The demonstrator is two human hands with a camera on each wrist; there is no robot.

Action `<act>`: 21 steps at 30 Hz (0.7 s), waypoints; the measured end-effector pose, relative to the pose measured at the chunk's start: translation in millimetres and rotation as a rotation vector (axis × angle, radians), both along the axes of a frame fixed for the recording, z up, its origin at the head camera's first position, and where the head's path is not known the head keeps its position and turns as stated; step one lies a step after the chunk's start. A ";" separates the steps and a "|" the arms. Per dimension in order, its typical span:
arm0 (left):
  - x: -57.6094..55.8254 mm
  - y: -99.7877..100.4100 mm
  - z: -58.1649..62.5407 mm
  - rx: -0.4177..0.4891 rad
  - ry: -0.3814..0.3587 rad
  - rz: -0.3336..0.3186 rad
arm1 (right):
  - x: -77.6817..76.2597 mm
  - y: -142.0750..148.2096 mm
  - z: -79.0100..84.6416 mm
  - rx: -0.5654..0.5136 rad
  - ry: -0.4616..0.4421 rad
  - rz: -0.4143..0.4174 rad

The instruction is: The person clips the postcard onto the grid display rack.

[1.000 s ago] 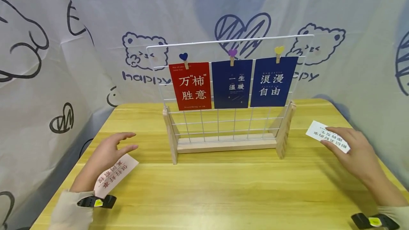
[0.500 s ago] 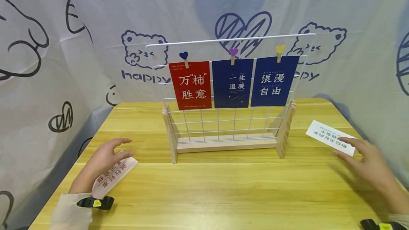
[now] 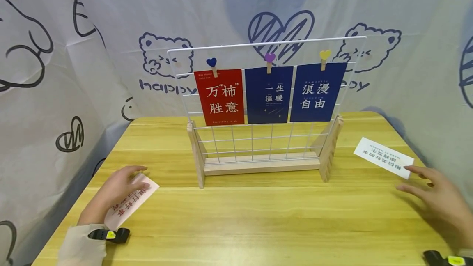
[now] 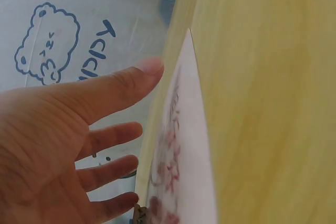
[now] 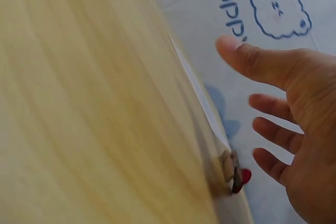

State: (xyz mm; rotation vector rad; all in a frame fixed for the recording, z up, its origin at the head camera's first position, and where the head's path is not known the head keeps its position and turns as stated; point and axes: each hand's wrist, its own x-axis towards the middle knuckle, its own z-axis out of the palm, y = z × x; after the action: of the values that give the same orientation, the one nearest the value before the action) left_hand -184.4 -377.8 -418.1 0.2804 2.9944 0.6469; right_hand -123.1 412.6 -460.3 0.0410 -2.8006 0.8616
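My left hand (image 3: 116, 190) hovers over a pale pink card (image 3: 127, 209) with red characters at the table's left side. Its fingers are spread and hold nothing, as the left wrist view shows. Toward the right edge, my right hand (image 3: 441, 198) hangs with fingers loosely parted beside a white card (image 3: 384, 157) with dark characters. Nothing is between the right fingers. In the right wrist view, a small wooden clip (image 5: 228, 166) with a red part lies near the white card. A brownish object (image 4: 139, 214) is partly hidden behind the left fingers.
A white wire grid on a wooden stand (image 3: 258, 167) rises at the table's middle. Heart-topped clips hold a red card (image 3: 221, 99), a blue card (image 3: 258, 89) and another blue card (image 3: 318, 93) on it. A patterned cloth (image 3: 210, 7) surrounds the table (image 3: 258, 225).
My right hand has drawn back rightward and toward me, uncovering the white card. The left hand has moved slightly lower and back over the pink card.
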 end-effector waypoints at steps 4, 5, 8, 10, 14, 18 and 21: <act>0.8 -4.6 -2.2 -0.009 -0.003 -0.004 | 1.2 6.3 -6.0 0.019 -0.040 0.004; 1.2 -6.0 -2.3 -0.012 -0.003 -0.004 | 0.9 7.7 -7.0 0.018 -0.049 0.008; 3.1 -11.3 -2.3 -0.021 -0.005 -0.006 | 0.6 11.6 -8.0 0.015 -0.067 0.014; 4.3 -14.1 -2.1 -0.022 -0.010 -0.007 | 1.5 14.9 -8.2 0.025 -0.082 0.010; 5.5 -16.9 -3.7 -0.018 -0.025 -0.013 | 4.5 23.3 -9.2 0.072 -0.092 0.005; 5.5 -18.3 -6.3 -0.012 -0.032 -0.005 | 7.1 29.6 -10.5 0.082 -0.091 -0.014; 4.0 -19.0 -7.6 -0.017 -0.030 -0.006 | 9.5 32.7 -11.5 0.084 -0.083 -0.040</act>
State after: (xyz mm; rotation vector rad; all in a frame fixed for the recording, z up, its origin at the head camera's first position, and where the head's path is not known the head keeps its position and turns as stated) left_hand -180.4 -396.8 -425.7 0.2766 2.9678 0.6192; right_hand -113.6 445.3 -471.7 -0.0394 -2.9031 0.7535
